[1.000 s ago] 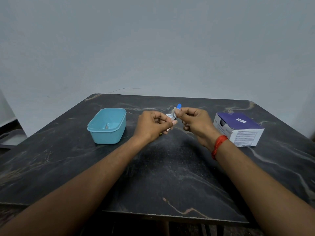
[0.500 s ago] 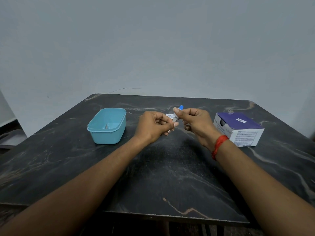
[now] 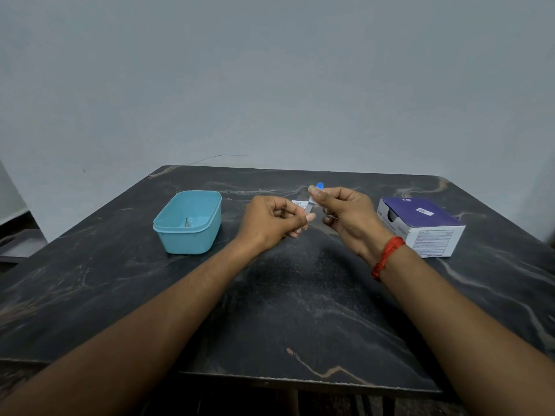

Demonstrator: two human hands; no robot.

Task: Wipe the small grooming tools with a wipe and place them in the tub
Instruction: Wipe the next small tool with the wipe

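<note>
Leftmost, the blue tub [image 3: 186,242] stands on the dark table [image 3: 300,310] with a small metal piece [image 3: 187,222] inside. Beside it, the left hand [image 3: 270,220], fingers curled, pinches the lower end of a thin tool [image 3: 309,208]. The right hand [image 3: 348,214], also curled, pinches a white wipe [image 3: 312,200] round the tool's upper part, just below its blue tip. A purple box [image 3: 420,226] sits farthest right.

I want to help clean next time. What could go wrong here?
The thin tool is only pinched by fingertips, the left hand at its lower end and the right hand pressing the little wipe against it, so it might slip onto the table. Its blue end pokes out past the wipe and may get missed. The tub sits off to the left, so a careless drop could land outside.
</note>
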